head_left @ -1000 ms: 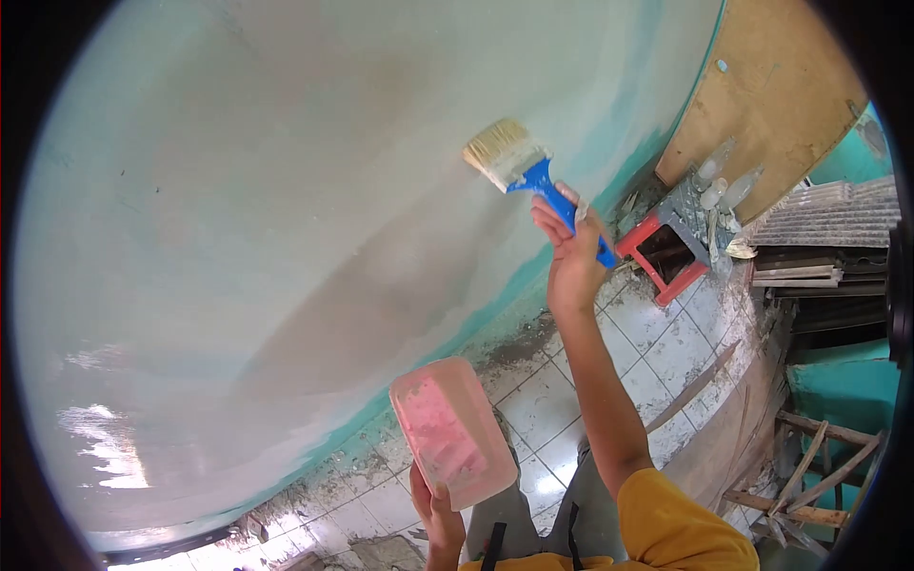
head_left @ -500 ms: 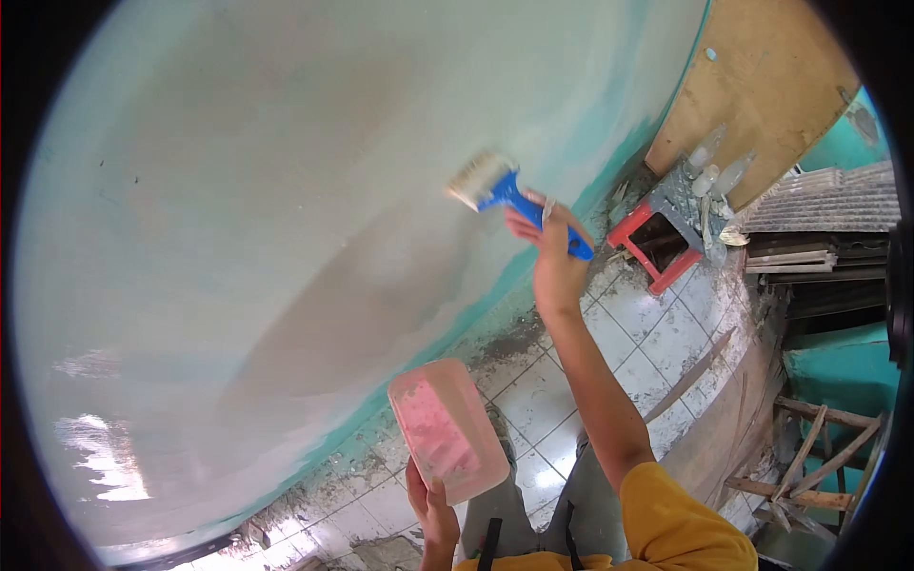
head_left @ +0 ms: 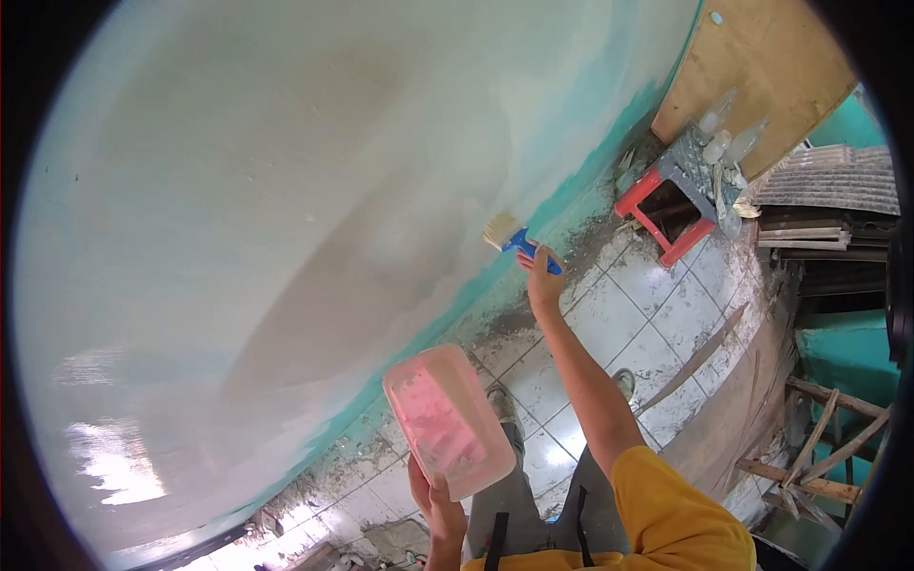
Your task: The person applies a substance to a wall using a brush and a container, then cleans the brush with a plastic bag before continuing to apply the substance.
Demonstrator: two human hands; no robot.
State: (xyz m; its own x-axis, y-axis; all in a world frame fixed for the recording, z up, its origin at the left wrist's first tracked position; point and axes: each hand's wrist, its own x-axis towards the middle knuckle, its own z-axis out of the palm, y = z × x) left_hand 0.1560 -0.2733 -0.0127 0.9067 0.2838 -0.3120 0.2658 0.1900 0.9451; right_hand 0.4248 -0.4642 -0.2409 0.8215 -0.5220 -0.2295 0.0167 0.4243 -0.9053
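Note:
My right hand (head_left: 543, 278) is closed round the blue handle of a paintbrush (head_left: 519, 240). Its pale bristles meet the wall (head_left: 381, 190) low down, a little above the teal strip along the base. The wall is mostly pale grey-white, with a darker patch left of the brush. Down at the bottom centre, my left hand (head_left: 438, 500) grips the near edge of a pink plastic tray (head_left: 490, 457), thumb over the rim. Pinkish-white residue coats the tray's inside.
A red and grey stool (head_left: 666, 214) carrying plastic bottles (head_left: 738, 143) stands by a brown board (head_left: 752, 76). Stacked corrugated sheets (head_left: 828, 195) and a wooden frame (head_left: 809, 476) are at the right. The tiled floor (head_left: 609, 314) is stained with debris.
My right hand has brought the paintbrush down the wall, toward the teal strip, and the brush appears farther away. The tray stays nearly in place in my left hand.

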